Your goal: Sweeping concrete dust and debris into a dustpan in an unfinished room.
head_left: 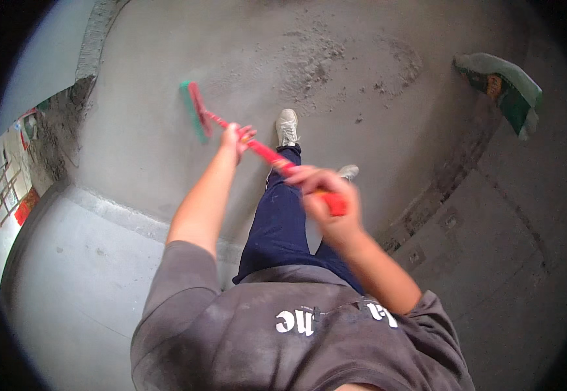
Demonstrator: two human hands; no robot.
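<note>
A broom with a red handle (271,155) slants across in front of me, its red head and green bristles (193,112) toward the far left over the dusty floor. My left hand (236,139) is closed around the lower part of the handle. Nearer my body, my right hand (330,199) wraps round the handle close to its top end, which pokes out past the fingers. Both hands are a little smeared by motion. Whether the bristles touch the floor I cannot tell.
Loose grey rubble and dust (316,62) lies on the concrete floor (140,130) ahead. A green and white sack (508,88) is by the right wall (511,215). My light shoe (287,127) stands near the rubble. At the left, an opening shows a grid of bars (4,195) and a red object (26,207).
</note>
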